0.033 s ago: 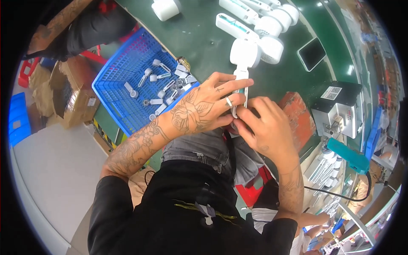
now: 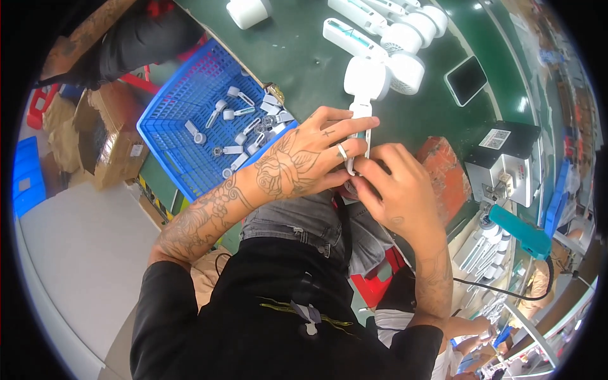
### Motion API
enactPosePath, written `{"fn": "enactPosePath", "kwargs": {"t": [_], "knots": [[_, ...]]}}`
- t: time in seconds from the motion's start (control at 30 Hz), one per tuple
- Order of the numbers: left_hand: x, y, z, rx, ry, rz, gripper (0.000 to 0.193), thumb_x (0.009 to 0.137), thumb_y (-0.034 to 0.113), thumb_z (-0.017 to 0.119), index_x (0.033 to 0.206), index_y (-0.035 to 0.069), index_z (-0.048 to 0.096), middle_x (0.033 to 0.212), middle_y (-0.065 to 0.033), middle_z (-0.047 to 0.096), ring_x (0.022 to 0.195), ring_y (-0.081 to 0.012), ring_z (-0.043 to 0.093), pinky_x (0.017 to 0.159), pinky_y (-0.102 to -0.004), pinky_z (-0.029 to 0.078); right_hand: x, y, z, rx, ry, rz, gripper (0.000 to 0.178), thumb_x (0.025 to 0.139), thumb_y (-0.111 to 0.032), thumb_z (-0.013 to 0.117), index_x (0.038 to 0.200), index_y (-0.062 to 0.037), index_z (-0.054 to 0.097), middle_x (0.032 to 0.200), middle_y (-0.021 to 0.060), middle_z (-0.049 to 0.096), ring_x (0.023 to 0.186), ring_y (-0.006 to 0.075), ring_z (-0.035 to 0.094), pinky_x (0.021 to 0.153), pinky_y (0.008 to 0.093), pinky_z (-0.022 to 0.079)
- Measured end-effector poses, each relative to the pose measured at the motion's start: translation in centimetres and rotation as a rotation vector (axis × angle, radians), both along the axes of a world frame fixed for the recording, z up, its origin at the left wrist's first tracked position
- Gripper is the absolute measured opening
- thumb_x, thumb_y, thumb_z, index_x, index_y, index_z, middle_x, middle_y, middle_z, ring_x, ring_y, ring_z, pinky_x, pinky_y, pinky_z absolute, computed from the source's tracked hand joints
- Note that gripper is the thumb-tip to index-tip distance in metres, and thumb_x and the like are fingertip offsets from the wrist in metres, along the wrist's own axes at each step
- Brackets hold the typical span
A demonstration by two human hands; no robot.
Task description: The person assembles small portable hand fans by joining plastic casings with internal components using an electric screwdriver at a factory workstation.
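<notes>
A white handheld fan (image 2: 366,78) lies on the green table with its round head pointing away from me. My left hand (image 2: 316,151) grips its handle, fingers laid across it, a ring on one finger. A strip of teal shows in the handle between the fingers. At the handle's near end, my right hand (image 2: 399,190) has thumb and forefinger pinched on the fan. Whatever small part may sit between those fingertips is hidden. Just beyond, several more white fans (image 2: 405,35) lie together, and one open handle (image 2: 354,39) shows teal inside.
Left of my hands stands a blue basket (image 2: 158,114) holding several small white fan parts. To the right are a worn red brick (image 2: 443,177), a phone (image 2: 465,81), a black-and-silver box device (image 2: 503,158) and a teal tool (image 2: 519,231) with a cable. Another person's arm (image 2: 82,38) shows upper left.
</notes>
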State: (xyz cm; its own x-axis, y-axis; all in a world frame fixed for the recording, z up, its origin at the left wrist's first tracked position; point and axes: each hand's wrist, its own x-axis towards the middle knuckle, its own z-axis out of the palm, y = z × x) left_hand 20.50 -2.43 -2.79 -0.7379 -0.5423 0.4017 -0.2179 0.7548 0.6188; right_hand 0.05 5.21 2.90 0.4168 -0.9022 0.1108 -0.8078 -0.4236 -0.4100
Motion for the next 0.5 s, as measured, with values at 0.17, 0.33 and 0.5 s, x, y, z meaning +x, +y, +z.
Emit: {"fn": "enactPosePath", "kwargs": {"t": [0.17,0.33,0.5], "knots": [[0.11,-0.03,-0.38,0.031,0.013,0.008,0.051,0.065,0.009,0.087,0.108,0.008,0.058,0.155,-0.0052,0.051,0.125,-0.0369,0.056,0.095,-0.0448,0.056,0.60,-0.04,-0.25,0.150,-0.235,-0.134,0.017,0.083,-0.007,0.077,0.096,-0.0064,0.067,0.091,0.0068,0.057,0.081,0.0265,0.063,0.069,0.0395,0.053],[0.17,-0.03,-0.39,0.035,0.030,-0.004,0.049,0.067,0.008,0.087,0.107,0.008,0.058,0.155,-0.0055,0.051,0.125,-0.0368,0.057,0.096,-0.0443,0.056,0.36,-0.27,-0.21,0.236,-0.386,-0.186,0.010,0.085,-0.005,0.074,0.093,-0.0034,0.068,0.088,0.0086,0.058,0.075,0.0258,0.064,0.067,0.0366,0.052],[0.19,0.08,-0.50,0.019,0.031,0.011,0.049,0.068,0.008,0.087,0.108,0.008,0.058,0.155,-0.0055,0.051,0.125,-0.0364,0.057,0.096,-0.0440,0.056,0.55,-0.63,-0.45,0.298,-0.472,-0.231,0.008,0.087,-0.004,0.073,0.093,-0.0015,0.068,0.088,0.0087,0.060,0.076,0.0230,0.066,0.067,0.0354,0.053]]}}
